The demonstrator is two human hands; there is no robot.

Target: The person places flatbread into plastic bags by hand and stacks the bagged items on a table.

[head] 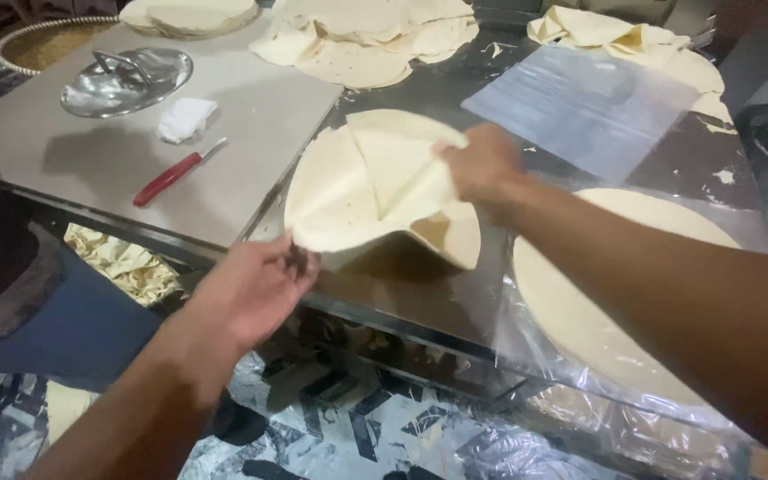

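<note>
Both hands work one thin dough sheet (375,191) near the table's (251,116) front edge, where the beige top meets the dark steel part. Left hand (255,289) pinches the sheet's near rim at the front edge, fingers closed on it. Right hand (482,164) grips a folded flap nr the sheet's middle, lifted off the surface. The sheet is partly folded, w/ its right side curled up and apart from the steel.

Risks, judged from this view:
- Tearing. The sheet looks very thin & is pulled from two points at once; too much tension btwn the hands could rip it along a fold line.
- Sliding off. Left hand's grip sits right at the front edge, so if that pinch slips, the near rim could drop over the edge toward the scraps (126,262) below.
- Sticking. Folded layers pressed together may bond, so they might not separate cleanly.
- Snagging. The right forearm passes over the wrapped stack (606,302) at the right front corner; a low arm could drag the plastic (580,102) or dent the top sheet.
- The red knife (171,173) lies on the beige top just left of the sheet, w/ a white cloth (184,120) and metal bowl (126,80) further back; a wide left-hand sweep could knock the knife off.

More dough piles (366,40) sit along the far edge, well apart.
</note>
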